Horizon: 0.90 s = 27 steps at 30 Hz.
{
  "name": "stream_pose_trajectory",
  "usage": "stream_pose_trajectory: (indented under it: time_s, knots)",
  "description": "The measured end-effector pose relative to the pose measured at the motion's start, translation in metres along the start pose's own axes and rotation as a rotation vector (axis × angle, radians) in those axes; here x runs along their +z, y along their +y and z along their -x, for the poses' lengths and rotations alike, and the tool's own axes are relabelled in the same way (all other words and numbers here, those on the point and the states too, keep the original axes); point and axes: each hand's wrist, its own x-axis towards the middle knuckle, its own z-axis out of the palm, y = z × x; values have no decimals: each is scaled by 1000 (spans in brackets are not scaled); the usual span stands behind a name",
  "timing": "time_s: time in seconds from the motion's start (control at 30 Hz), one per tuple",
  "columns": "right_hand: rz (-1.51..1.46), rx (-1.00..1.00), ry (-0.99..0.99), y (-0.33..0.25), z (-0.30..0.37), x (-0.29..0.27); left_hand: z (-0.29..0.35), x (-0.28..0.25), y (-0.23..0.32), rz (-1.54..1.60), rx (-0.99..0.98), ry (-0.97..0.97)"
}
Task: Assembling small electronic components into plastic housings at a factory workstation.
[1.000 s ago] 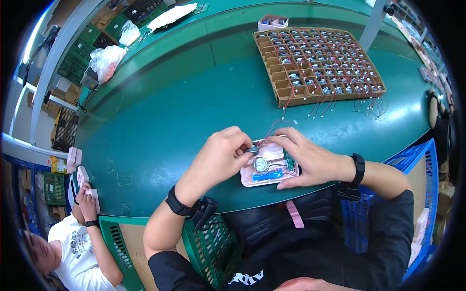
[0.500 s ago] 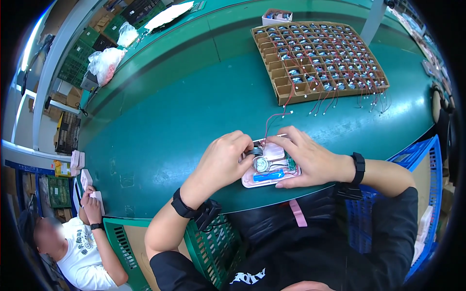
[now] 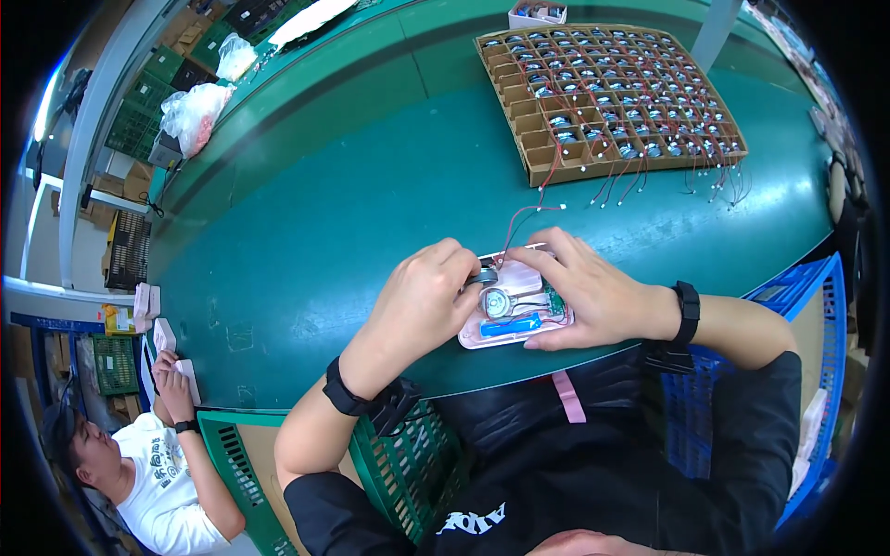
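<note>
A shallow pale pink plastic housing (image 3: 470,342) lies on the green table near its front edge, its inside facing up. Inside it are a round silver speaker (image 3: 496,303), a blue cylindrical battery (image 3: 510,325) and a green circuit board (image 3: 555,301). At the housing's upper left corner, my left hand (image 3: 422,292) pinches a second, dark-rimmed round speaker (image 3: 485,276). A red and black wire (image 3: 512,227) runs from there onto the table, with a white plug at its end. My right hand (image 3: 607,296) grips the housing's right side, thumb at the lower edge and fingers at the upper edge.
A divided cardboard tray (image 3: 533,139) of wired speakers stands at the far right, a small white box (image 3: 538,15) behind it. Green crates (image 3: 408,473) and a blue crate (image 3: 828,371) stand by the near edge. A co-worker (image 3: 153,473) handles a pale piece at far left.
The whole view has shifted slightly, so the tray and housing sit a little higher. Both hands keep their hold; the left fingers remain on the dark-rimmed speaker.
</note>
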Motion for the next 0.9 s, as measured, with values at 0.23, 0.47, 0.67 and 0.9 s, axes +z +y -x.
stream_pose_trajectory:
  time_s: [0.23, 0.47, 0.67, 0.9]
  knots:
    - [-1, -14, 10, -1, 0, -1, 1, 2, 1, -18, 28, 31]
    - [6, -4, 8, 0, 1, 1, 1, 5, 0, -20, 47, 17]
    - [4, -30, 63, 1, 1, 5, 4, 11, 3, -126, 62, 10]
    - [27, -19, 54, 0, 3, 7, 4, 9, -1, -110, 86, -8]
